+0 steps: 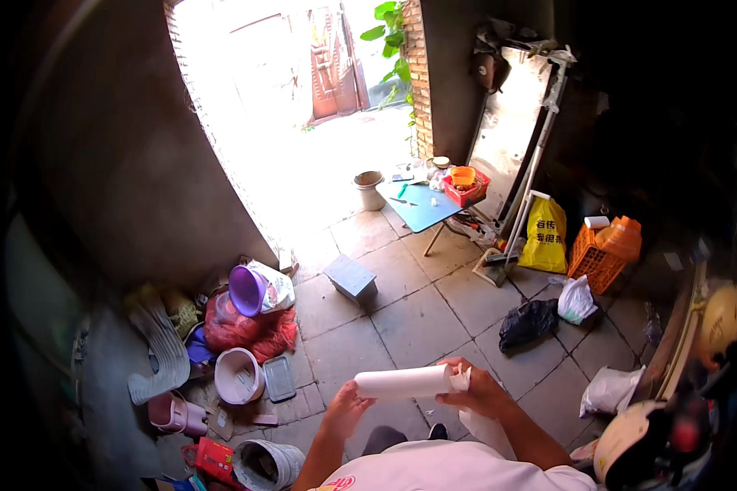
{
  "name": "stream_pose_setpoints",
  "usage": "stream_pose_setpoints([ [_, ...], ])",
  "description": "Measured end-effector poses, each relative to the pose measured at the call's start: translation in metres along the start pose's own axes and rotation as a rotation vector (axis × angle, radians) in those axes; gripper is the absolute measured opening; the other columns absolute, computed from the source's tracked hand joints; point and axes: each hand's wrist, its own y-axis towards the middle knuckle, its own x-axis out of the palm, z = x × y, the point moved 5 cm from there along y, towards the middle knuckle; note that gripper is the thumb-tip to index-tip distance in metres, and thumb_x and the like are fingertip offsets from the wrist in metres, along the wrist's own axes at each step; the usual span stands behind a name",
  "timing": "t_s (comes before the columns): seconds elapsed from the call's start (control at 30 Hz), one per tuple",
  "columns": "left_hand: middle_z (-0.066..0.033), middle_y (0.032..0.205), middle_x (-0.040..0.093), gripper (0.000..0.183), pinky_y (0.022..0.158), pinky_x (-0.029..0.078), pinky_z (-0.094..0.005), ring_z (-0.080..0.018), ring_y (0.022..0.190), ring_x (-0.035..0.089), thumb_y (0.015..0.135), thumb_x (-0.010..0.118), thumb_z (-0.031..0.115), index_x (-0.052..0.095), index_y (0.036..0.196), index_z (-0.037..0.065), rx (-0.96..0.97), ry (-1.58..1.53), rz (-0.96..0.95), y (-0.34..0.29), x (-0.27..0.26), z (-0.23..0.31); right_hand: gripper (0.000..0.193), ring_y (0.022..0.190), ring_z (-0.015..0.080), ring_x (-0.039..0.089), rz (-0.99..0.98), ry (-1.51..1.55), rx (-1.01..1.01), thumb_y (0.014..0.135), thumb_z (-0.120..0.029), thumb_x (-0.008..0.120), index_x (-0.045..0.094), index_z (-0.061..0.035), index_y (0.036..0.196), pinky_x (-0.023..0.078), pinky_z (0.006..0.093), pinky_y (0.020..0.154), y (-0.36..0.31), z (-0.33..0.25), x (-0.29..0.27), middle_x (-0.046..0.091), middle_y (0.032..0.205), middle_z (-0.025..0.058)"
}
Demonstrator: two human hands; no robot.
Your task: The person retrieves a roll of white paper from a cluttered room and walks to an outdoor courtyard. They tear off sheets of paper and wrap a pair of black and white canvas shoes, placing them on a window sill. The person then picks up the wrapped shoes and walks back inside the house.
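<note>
With the fingers of our left hand [346,411] and right hand [481,391], we grip a white cylindrical roll [403,383] near opposite ends.

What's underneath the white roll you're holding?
Below the white roll, held between the left hand and right hand, tiled floor, a dark trouser leg and part of a shoe show. The roll covers the floor behind it.

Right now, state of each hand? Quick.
Left hand: closed, holding the left end of the white roll.
Right hand: closed, holding the roll's right end.
</note>
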Motion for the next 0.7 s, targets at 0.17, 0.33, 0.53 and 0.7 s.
stream_pose_setpoints([
  [0.17,-0.0125,0.114,0.061,0.040,0.091,0.048,-0.0362,-0.0247,0.102,0.059,0.094,0.057,0.029,0.052,0.125,0.005,-0.101,-0.138,0.282,0.077,-0.070,0.003,0.057,0.088,0.0219,0.067,0.180,-0.100,-0.044,0.072,-0.025,0.083,0.056,-0.0124,0.121,0.054,0.0345,0.078,0.131,0.012,-0.042,0.067,0.097,0.0106],
  [0.33,-0.0078,0.098,0.064,0.027,0.073,0.052,-0.0327,-0.0232,0.084,0.060,0.088,0.057,0.019,0.059,0.112,0.006,-0.166,-0.341,0.604,0.186,-0.170,0.018,0.059,0.090,0.0334,0.068,0.446,-0.255,-0.102,0.067,-0.027,0.085,0.057,-0.0119,0.116,0.054,0.0398,0.078,0.271,0.046,-0.080,0.068,0.098,0.0144],
  [0.53,-0.0067,0.092,0.063,0.024,0.067,0.052,-0.0314,-0.0204,0.078,0.060,0.090,0.056,0.019,0.060,0.110,0.006,-0.005,-0.310,0.586,0.380,-0.181,0.138,0.061,0.096,0.0377,0.064,0.616,-0.401,0.166,0.064,-0.030,0.085,0.056,-0.0160,0.115,0.052,0.0459,0.082,0.424,0.089,-0.132,0.067,0.103,0.0145],
  [0.7,-0.0079,0.094,0.063,0.025,0.071,0.052,-0.0295,-0.0195,0.081,0.061,0.094,0.055,0.018,0.058,0.114,0.005,0.037,-0.127,0.342,0.518,-0.107,0.246,0.062,0.100,0.0376,0.063,0.707,-0.414,0.373,0.064,-0.032,0.084,0.055,-0.0168,0.117,0.051,0.0465,0.084,0.531,0.115,-0.181,0.066,0.105,0.0152],
])
